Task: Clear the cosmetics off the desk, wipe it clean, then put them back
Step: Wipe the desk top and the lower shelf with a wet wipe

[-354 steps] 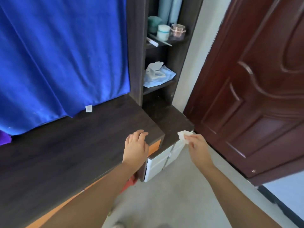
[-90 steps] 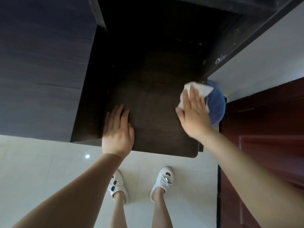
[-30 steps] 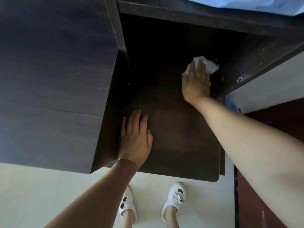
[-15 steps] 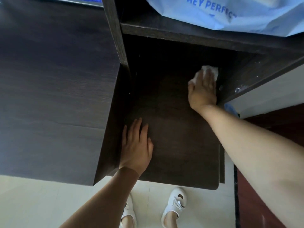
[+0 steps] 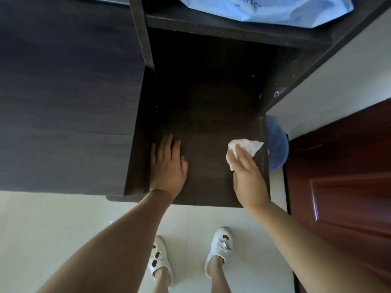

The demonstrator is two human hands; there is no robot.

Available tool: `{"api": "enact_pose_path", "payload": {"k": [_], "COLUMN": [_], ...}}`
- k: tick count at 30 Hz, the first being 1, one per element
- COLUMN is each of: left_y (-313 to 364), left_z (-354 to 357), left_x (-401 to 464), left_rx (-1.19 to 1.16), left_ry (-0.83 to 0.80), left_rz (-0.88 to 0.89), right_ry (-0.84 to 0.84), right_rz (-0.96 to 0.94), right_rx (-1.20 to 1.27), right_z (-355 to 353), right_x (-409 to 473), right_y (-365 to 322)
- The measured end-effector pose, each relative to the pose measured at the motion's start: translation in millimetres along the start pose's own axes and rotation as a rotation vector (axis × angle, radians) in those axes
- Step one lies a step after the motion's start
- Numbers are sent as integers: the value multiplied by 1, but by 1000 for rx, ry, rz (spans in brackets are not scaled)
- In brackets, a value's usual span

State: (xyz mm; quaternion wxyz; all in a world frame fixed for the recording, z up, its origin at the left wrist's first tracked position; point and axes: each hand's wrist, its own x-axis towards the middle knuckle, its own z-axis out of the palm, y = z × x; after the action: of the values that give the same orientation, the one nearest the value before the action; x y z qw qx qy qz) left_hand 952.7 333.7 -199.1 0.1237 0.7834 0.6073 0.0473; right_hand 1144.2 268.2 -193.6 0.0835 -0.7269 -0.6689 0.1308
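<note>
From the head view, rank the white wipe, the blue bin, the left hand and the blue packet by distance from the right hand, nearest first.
1. white wipe: under the right hand's fingers.
2. blue bin: just right, past the shelf edge.
3. left hand: flat on the shelf, leftward.
4. blue packet: on the upper shelf.

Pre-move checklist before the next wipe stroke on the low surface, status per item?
1. Wipe under right hand: ok, the fingers press it flat.
2. Left hand bracing: ok, flat on the low desk surface, holding nothing.
3. Surface free of cosmetics: ok, none in view on it.
4. Wipe clear of the right edge: not ok, one corner reaches the edge, above the blue bin.
5. Back corner reachable: cannot tell, it lies in shadow under the shelf.
6. Surface already clean: cannot tell, too dark to judge.
</note>
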Motion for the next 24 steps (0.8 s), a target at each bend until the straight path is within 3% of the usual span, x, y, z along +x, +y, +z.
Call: {"api": "enact_pose_path", "payload": {"k": [6,13,19,24], "left_y": [8,59,134,209], "left_z": [-27,-100,-131,-114], "left_x": [-6,-38,-43,-23], "left_rx": [-102,-249,-270,-264], "left_ry": [-110,-101,-122,-148], "left_rz": [41,321,458,511], "right_ry": [16,282,368,337], "right_rz": [154,353,424,458], "right_rx": [211,389,374,426], "right_z": [-29,-135,-194,-213], "right_x": [-23,-63,-119,-136], "right_y": [-3,11,64,130]}}
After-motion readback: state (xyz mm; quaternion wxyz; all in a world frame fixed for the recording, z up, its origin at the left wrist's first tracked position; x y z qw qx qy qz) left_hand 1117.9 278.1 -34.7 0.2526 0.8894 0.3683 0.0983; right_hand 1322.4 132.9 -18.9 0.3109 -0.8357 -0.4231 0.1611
